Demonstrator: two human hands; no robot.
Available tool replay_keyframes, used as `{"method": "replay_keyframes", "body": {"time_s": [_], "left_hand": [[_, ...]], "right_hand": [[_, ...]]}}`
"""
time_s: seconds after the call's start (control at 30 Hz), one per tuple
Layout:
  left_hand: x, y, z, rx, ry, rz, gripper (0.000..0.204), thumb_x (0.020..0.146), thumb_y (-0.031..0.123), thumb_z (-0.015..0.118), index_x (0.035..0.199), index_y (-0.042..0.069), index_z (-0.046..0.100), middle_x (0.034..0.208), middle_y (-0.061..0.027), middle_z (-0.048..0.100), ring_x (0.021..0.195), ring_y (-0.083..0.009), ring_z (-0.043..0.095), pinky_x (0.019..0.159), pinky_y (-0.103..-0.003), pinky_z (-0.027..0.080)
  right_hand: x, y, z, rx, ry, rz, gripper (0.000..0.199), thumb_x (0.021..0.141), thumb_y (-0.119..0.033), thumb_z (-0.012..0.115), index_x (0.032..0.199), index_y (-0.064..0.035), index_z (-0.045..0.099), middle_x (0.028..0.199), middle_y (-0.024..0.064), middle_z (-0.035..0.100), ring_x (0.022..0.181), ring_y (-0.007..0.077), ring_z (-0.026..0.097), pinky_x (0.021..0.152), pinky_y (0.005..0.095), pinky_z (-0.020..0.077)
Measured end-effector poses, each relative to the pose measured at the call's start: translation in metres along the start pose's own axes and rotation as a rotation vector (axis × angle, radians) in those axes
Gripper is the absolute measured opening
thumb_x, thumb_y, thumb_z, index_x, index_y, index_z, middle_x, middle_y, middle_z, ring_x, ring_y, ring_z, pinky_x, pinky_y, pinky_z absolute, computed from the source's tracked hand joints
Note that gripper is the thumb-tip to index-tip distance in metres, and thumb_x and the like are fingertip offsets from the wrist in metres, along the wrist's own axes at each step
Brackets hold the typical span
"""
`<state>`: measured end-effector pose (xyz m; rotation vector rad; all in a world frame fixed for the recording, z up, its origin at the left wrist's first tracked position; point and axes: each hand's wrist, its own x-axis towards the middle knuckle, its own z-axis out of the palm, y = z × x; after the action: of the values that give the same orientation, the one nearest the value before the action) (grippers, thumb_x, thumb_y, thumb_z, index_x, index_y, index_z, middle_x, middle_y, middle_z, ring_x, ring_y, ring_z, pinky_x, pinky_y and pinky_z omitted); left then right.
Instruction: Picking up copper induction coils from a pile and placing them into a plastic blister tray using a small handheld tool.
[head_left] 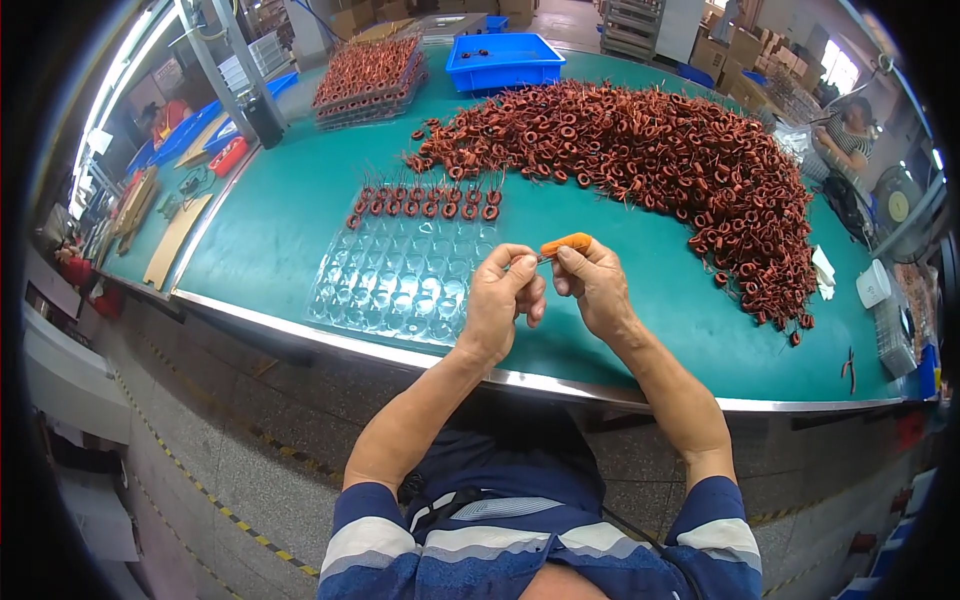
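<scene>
My right hand (597, 287) is closed around the orange handle of a small hand tool (566, 244), whose thin metal shaft points left. My left hand (499, 298) pinches something small at the shaft's end; the fingers hide most of it. Both hands are above the table's front edge. Just left of them lies a clear plastic tray (385, 285) with round pockets. Red-brown wire-wound ring coils (430, 209) fill its far rows, their leads sticking up. The nearer pockets hold no coils.
A large heap of ring coils (640, 150) curves across the back and right of the green table (270, 225). Stacked full trays (368, 85) and a blue bin (505, 62) stand behind. Pliers (849, 370) and a white cup (873, 284) are at the right. A person (850, 135) sits beyond.
</scene>
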<state>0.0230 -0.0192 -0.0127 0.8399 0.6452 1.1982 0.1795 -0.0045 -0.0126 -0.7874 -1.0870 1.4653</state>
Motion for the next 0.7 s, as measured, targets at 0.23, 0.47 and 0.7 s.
{"method": "replay_keyframes", "body": {"time_s": [0.23,0.47,0.7], "left_hand": [[0.005,-0.003,-0.002,0.215,-0.05,0.131,0.012,0.099,0.018,0.052,0.101,0.006,0.052,0.063,-0.0023,0.049,0.049,-0.0127,0.05,0.042,-0.025,0.04],[0.016,0.006,-0.014,0.442,0.014,0.311,0.012,0.099,0.016,0.051,0.101,0.005,0.052,0.063,-0.0005,0.048,0.05,-0.009,0.049,0.044,-0.023,0.039],[0.022,0.029,-0.02,0.986,-0.314,0.32,0.018,0.095,0.018,0.059,0.106,0.004,0.053,0.076,-0.0011,0.054,0.064,-0.0071,0.052,0.055,-0.025,0.042]], "right_hand": [[0.004,-0.004,-0.005,0.2,-0.021,0.193,0.03,0.099,-0.03,0.052,0.1,-0.0012,0.063,0.076,0.0012,0.054,0.06,0.0093,0.052,0.055,0.0222,0.0413],[0.001,-0.005,-0.005,-0.119,0.027,0.159,0.046,0.098,-0.045,0.051,0.098,-0.0003,0.062,0.07,0.0006,0.055,0.058,0.0089,0.054,0.053,0.0223,0.0431],[0.005,-0.003,-0.013,0.065,-0.072,0.246,0.027,0.093,-0.031,0.063,0.086,-0.0048,0.063,0.067,-0.0002,0.056,0.056,0.0085,0.052,0.051,0.0216,0.0423]]}}
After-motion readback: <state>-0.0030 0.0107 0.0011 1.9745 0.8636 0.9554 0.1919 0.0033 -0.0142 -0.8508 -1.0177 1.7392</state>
